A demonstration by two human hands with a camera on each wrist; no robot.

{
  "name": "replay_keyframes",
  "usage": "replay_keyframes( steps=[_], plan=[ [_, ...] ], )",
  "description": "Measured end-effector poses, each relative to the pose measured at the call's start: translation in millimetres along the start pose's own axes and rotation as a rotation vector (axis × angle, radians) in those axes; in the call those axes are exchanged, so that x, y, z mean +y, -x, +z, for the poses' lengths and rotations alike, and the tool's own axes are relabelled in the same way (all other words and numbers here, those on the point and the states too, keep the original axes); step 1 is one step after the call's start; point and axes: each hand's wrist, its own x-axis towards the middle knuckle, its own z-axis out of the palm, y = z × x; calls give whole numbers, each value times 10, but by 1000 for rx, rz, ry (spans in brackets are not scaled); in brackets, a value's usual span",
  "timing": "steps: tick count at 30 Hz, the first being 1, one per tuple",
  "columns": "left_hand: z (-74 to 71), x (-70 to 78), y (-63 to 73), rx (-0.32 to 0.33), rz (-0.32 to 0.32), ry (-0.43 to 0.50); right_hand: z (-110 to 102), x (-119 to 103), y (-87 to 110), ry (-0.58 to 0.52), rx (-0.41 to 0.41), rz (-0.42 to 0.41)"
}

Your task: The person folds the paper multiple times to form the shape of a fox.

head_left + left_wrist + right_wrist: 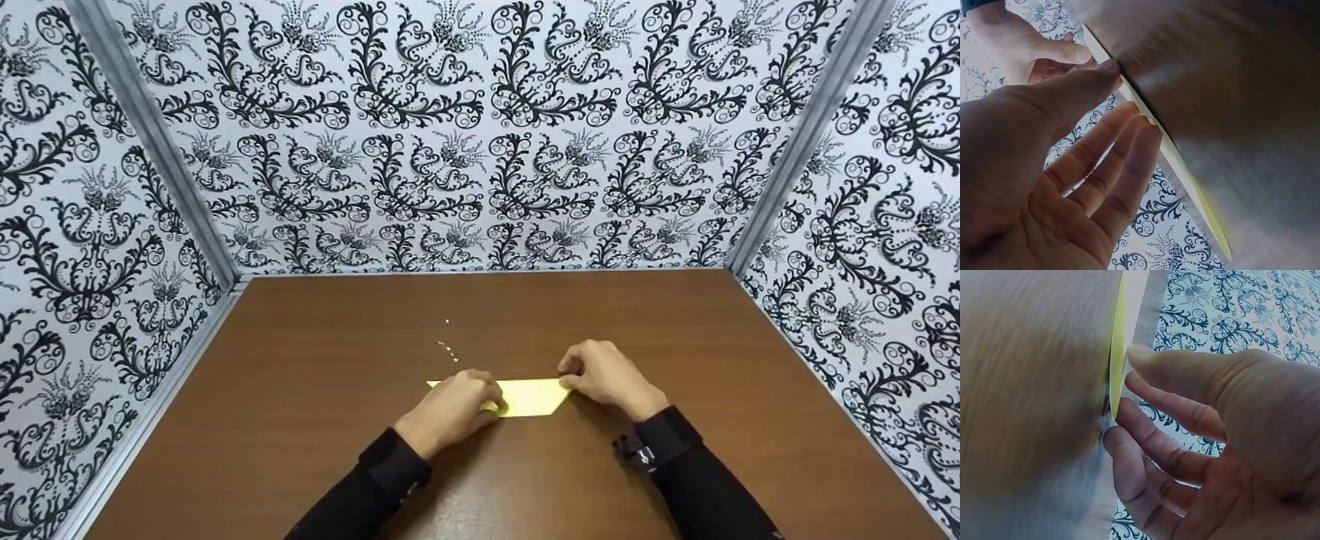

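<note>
A folded strip of yellow paper [529, 397] with slanted ends lies along the brown table in front of me. Over its left part is my left hand [456, 405], thumb and fingertips gripping the paper near its front edge. In the left wrist view the thumb tip sits on the paper [1171, 152] and the other fingertips rest against it. My right hand [607, 379] pinches the upper right corner between thumb and fingers. From the right wrist, the paper [1118, 343] shows edge-on beside the thumb tip. The left hand hides part of the strip.
Several small pale specks [448, 349] lie on the table [337, 330] just behind the left hand. Patterned black-and-white walls [465, 150] close off the table at the back and both sides. Black sleeves [697, 472] cover both forearms.
</note>
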Motion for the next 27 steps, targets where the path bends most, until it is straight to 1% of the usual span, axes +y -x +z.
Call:
replay_keyframes(
  steps=[4,8,11,15,20,27],
  plan=[
    [-3,11,-4,22,-5,6,-9,8,-4,5,0,1],
    [-4,23,-4,27,-13,8,-11,25,-7,3,-4,-1],
    [-2,29,17,22,-16,40,-7,38,-1,3,-11,-1],
    [-8,36,40,24,-1,54,0,45,0,5,-15,-2],
    [-11,30,30,36,16,33,5,42,-3,6,-19,1],
    [-5,20,40,20,-3,18,33,56,-18,-11,-3,22]
  ],
)
